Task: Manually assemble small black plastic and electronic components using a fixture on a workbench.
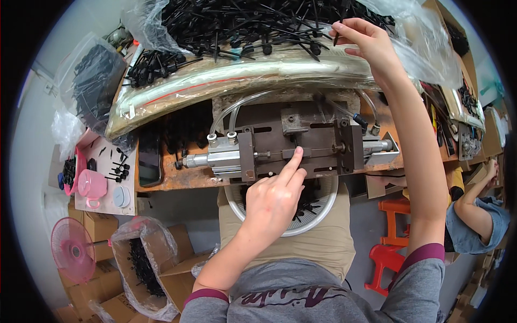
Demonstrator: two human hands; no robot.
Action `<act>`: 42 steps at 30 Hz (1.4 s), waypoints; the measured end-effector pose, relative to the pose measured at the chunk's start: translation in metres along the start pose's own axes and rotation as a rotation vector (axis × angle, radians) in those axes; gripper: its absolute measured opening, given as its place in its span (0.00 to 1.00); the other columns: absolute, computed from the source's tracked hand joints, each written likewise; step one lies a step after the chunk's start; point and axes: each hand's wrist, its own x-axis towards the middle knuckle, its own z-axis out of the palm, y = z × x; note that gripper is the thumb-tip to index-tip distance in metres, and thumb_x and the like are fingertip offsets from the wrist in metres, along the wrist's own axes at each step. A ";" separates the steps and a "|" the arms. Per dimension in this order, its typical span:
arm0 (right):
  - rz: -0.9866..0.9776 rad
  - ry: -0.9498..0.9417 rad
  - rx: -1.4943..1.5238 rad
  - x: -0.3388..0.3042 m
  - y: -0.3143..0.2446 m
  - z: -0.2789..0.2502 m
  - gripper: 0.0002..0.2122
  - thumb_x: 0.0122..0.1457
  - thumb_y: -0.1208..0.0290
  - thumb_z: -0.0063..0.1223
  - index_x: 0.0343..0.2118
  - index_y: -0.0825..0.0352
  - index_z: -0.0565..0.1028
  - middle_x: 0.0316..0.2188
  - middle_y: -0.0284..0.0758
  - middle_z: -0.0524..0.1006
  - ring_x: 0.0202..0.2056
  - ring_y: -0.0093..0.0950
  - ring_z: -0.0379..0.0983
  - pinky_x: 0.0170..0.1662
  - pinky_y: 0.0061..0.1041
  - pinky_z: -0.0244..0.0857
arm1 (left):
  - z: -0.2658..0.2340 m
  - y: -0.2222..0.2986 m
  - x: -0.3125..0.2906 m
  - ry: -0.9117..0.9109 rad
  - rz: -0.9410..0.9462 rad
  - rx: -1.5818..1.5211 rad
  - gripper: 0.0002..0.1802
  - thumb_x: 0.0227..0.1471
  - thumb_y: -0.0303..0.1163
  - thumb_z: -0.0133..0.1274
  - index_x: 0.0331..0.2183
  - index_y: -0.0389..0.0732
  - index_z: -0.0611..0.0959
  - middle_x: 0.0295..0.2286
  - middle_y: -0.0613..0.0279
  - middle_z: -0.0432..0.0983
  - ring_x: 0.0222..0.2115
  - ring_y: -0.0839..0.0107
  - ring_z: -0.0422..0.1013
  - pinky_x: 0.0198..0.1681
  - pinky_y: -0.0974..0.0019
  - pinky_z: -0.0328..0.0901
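My left hand [272, 202] reaches over the front of a dark metal fixture [323, 141]. Its index fingertip rests on a small block at the fixture's middle, and the other fingers are bent, with nothing seen in them. A thin black stem stands just behind that fingertip. Up at the right, my right hand [369, 46] pinches a slim black plastic part [337, 35] between thumb and fingers. Beneath and beside it spreads a big pile of similar black stemmed parts [226, 24] with knobbed ends, on a plastic-covered surface.
Silver pneumatic cylinders [223, 160] with clear hoses flank the fixture. A white-rimmed basket [320, 218] of black parts sits on my lap. At left are a phone [150, 161], a pink cup [92, 184] and a pink fan [74, 250]. Red stools [385, 264] and another person [479, 215] are at right.
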 end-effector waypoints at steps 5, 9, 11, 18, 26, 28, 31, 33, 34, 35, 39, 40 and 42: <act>-0.075 0.145 0.175 0.002 0.013 -0.013 0.12 0.62 0.60 0.56 0.42 0.63 0.78 0.38 0.27 0.81 0.40 0.16 0.72 0.46 0.23 0.63 | -0.006 0.005 0.001 0.037 0.017 -0.034 0.20 0.41 0.33 0.67 0.39 0.41 0.84 0.50 0.58 0.77 0.22 0.67 0.76 0.26 0.70 0.70; -0.105 -0.167 0.286 -0.062 -0.021 -0.007 0.13 0.64 0.61 0.54 0.41 0.66 0.78 0.31 0.27 0.79 0.30 0.14 0.72 0.35 0.14 0.63 | -0.012 0.006 -0.001 0.203 -0.046 -0.329 0.27 0.41 0.26 0.69 0.47 0.38 0.82 0.48 0.52 0.78 0.24 0.72 0.77 0.28 0.71 0.72; 0.026 -0.297 0.172 -0.106 -0.048 0.004 0.09 0.58 0.70 0.61 0.37 0.70 0.81 0.25 0.27 0.79 0.26 0.15 0.72 0.30 0.16 0.65 | -0.022 0.005 -0.001 0.235 -0.110 -0.517 0.32 0.41 0.20 0.67 0.52 0.35 0.78 0.51 0.50 0.74 0.34 0.71 0.77 0.34 0.71 0.75; 0.071 -0.563 0.078 -0.181 -0.043 0.017 0.06 0.53 0.76 0.65 0.34 0.69 0.83 0.26 0.32 0.80 0.28 0.19 0.74 0.31 0.19 0.66 | -0.047 -0.002 -0.009 -0.009 -0.224 -0.961 0.24 0.48 0.12 0.58 0.49 0.28 0.78 0.42 0.45 0.78 0.37 0.63 0.79 0.40 0.68 0.76; 0.483 -0.366 0.808 -0.212 -0.016 0.025 0.09 0.62 0.72 0.55 0.40 0.74 0.77 0.27 0.38 0.80 0.22 0.22 0.77 0.27 0.18 0.71 | -0.042 0.002 -0.029 0.042 0.061 -0.738 0.20 0.31 0.24 0.72 0.33 0.35 0.87 0.35 0.51 0.82 0.33 0.65 0.79 0.32 0.72 0.74; 0.486 -0.383 0.832 -0.217 -0.015 0.030 0.11 0.65 0.69 0.52 0.39 0.74 0.77 0.27 0.39 0.80 0.22 0.23 0.77 0.27 0.19 0.72 | -0.042 0.007 -0.031 0.063 0.068 -0.695 0.19 0.32 0.25 0.72 0.33 0.37 0.87 0.35 0.52 0.82 0.33 0.67 0.79 0.32 0.72 0.74; 0.472 -0.370 0.828 -0.221 -0.019 0.036 0.11 0.65 0.70 0.52 0.39 0.74 0.78 0.26 0.39 0.80 0.23 0.23 0.77 0.27 0.19 0.72 | -0.042 0.011 -0.032 0.071 0.101 -0.643 0.16 0.34 0.25 0.70 0.32 0.36 0.88 0.39 0.52 0.82 0.31 0.68 0.79 0.31 0.72 0.74; 0.471 -0.361 0.852 -0.223 -0.018 0.038 0.10 0.65 0.71 0.52 0.38 0.75 0.78 0.26 0.39 0.80 0.22 0.23 0.78 0.27 0.20 0.72 | -0.042 0.008 -0.034 0.078 0.172 -0.616 0.14 0.37 0.24 0.68 0.32 0.34 0.88 0.43 0.51 0.81 0.31 0.67 0.80 0.30 0.70 0.74; 0.470 -0.360 0.856 -0.224 -0.018 0.039 0.10 0.65 0.71 0.52 0.38 0.75 0.78 0.26 0.39 0.80 0.22 0.24 0.78 0.27 0.20 0.72 | -0.043 0.008 -0.034 0.067 0.184 -0.606 0.14 0.37 0.24 0.68 0.32 0.34 0.88 0.43 0.52 0.81 0.30 0.67 0.80 0.30 0.70 0.74; 0.468 -0.359 0.861 -0.224 -0.018 0.040 0.09 0.65 0.72 0.53 0.38 0.75 0.78 0.26 0.39 0.80 0.22 0.24 0.78 0.27 0.20 0.72 | -0.043 0.009 -0.033 0.056 0.197 -0.596 0.13 0.37 0.24 0.68 0.32 0.34 0.87 0.44 0.52 0.81 0.29 0.67 0.80 0.29 0.71 0.74; 0.422 -0.323 0.834 -0.229 -0.016 0.042 0.07 0.64 0.75 0.54 0.36 0.74 0.78 0.25 0.38 0.80 0.23 0.24 0.78 0.27 0.19 0.72 | -0.043 0.011 -0.034 0.042 0.192 -0.537 0.15 0.33 0.30 0.70 0.29 0.36 0.88 0.39 0.51 0.83 0.27 0.69 0.80 0.27 0.74 0.72; 0.409 -0.323 0.824 -0.230 -0.017 0.042 0.06 0.63 0.75 0.54 0.36 0.74 0.78 0.25 0.38 0.80 0.23 0.24 0.78 0.27 0.19 0.72 | -0.043 0.011 -0.035 0.039 0.186 -0.543 0.15 0.33 0.30 0.70 0.29 0.35 0.88 0.39 0.51 0.83 0.27 0.69 0.80 0.27 0.73 0.72; 0.397 -0.321 0.813 -0.231 -0.017 0.041 0.05 0.63 0.76 0.55 0.35 0.74 0.78 0.25 0.38 0.80 0.23 0.23 0.78 0.27 0.19 0.72 | -0.043 0.011 -0.037 0.034 0.177 -0.556 0.15 0.33 0.30 0.70 0.28 0.35 0.87 0.39 0.51 0.83 0.27 0.69 0.80 0.27 0.73 0.72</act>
